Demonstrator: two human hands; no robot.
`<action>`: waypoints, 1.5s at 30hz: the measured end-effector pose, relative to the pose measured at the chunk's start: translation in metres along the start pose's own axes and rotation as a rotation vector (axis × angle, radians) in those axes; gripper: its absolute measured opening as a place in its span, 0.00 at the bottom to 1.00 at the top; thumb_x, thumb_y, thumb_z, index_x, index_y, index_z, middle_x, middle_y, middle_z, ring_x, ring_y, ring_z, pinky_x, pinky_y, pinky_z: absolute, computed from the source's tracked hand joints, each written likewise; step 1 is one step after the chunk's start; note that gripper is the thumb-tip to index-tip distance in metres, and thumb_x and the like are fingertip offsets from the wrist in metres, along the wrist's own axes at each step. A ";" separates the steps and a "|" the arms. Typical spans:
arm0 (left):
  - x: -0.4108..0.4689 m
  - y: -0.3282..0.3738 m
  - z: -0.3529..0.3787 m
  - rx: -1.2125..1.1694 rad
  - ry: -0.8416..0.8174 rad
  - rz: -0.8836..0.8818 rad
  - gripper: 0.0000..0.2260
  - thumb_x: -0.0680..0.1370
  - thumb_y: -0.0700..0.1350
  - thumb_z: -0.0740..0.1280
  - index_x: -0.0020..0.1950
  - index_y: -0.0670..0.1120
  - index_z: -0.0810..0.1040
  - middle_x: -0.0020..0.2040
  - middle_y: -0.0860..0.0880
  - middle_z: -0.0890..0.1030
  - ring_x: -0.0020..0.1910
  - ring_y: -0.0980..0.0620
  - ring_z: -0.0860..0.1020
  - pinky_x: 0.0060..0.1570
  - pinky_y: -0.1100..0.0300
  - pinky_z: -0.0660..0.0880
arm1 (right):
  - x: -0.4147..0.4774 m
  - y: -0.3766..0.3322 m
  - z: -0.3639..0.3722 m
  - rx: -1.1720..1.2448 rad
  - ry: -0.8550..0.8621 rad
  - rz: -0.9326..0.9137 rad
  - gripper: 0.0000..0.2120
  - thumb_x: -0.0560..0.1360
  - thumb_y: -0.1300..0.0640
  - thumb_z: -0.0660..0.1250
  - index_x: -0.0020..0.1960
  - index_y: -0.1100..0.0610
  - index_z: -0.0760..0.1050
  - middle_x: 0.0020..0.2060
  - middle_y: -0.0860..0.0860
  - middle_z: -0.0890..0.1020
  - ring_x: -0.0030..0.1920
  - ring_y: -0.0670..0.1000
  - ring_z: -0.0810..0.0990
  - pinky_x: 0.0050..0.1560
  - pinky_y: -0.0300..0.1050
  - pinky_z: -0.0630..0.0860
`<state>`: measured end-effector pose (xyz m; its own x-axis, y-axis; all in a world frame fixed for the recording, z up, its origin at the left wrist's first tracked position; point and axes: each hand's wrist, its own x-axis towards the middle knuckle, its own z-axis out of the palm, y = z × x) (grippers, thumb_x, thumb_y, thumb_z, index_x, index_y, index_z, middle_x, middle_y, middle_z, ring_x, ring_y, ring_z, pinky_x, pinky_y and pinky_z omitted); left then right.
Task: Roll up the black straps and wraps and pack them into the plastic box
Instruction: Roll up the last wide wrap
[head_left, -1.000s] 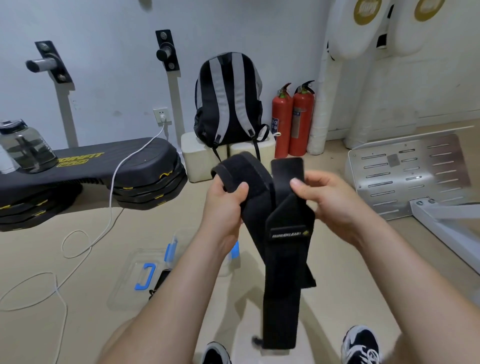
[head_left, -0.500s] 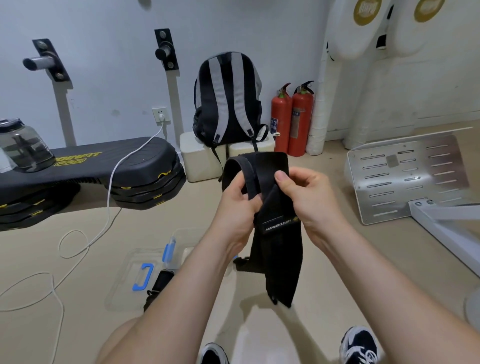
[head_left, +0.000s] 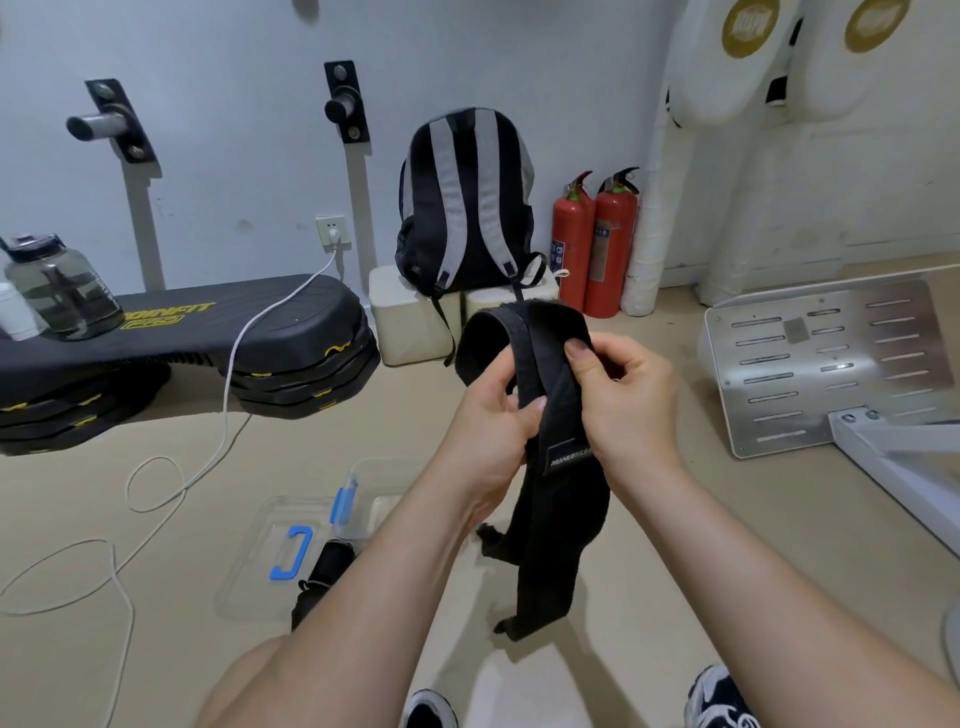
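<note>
Right now my left hand (head_left: 493, 415) and right hand (head_left: 618, 400) both pinch the wide black fabric wrap with a small grey label (head_left: 561, 519), held up in front of me. My thumbs are curled over its folded top, which arches into a loop above my fingers. Its loose ends hang between my forearms above the beige floor (head_left: 675, 545). The clear plastic box with blue clips (head_left: 363, 488) sits on the floor under my left arm. A second bundled black strap (head_left: 324, 571) lies at the box; in or beside it, I cannot tell.

The left forearm (head_left: 374, 587) hides part of the plastic box (head_left: 379, 475); on the black strap (head_left: 561, 525), the right hand (head_left: 623, 405) half-covers the label (head_left: 563, 460).
</note>
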<state>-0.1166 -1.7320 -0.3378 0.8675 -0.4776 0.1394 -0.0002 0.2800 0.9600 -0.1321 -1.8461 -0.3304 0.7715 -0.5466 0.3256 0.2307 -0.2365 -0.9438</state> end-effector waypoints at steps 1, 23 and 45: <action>0.000 0.000 0.000 0.003 0.001 0.000 0.20 0.80 0.30 0.61 0.69 0.47 0.73 0.45 0.46 0.83 0.39 0.51 0.81 0.38 0.58 0.78 | -0.001 0.001 0.000 -0.007 0.013 -0.010 0.08 0.77 0.59 0.69 0.42 0.47 0.81 0.41 0.50 0.85 0.44 0.50 0.83 0.47 0.46 0.79; 0.001 -0.004 0.018 0.101 0.324 0.057 0.09 0.82 0.40 0.63 0.60 0.46 0.79 0.53 0.46 0.85 0.54 0.48 0.83 0.57 0.50 0.79 | -0.006 0.002 0.000 0.065 0.045 0.119 0.10 0.71 0.59 0.77 0.37 0.50 0.77 0.30 0.44 0.77 0.31 0.39 0.73 0.36 0.34 0.73; 0.010 -0.002 0.025 0.627 0.595 0.194 0.21 0.84 0.50 0.58 0.31 0.48 0.62 0.26 0.54 0.66 0.27 0.56 0.65 0.32 0.56 0.61 | -0.007 0.004 0.002 -0.153 -0.107 0.115 0.28 0.82 0.41 0.53 0.39 0.63 0.72 0.32 0.52 0.76 0.35 0.52 0.74 0.40 0.51 0.71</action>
<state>-0.1205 -1.7578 -0.3322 0.9388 0.0920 0.3321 -0.2956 -0.2803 0.9133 -0.1350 -1.8415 -0.3362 0.8480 -0.4906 0.2005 0.0511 -0.3008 -0.9523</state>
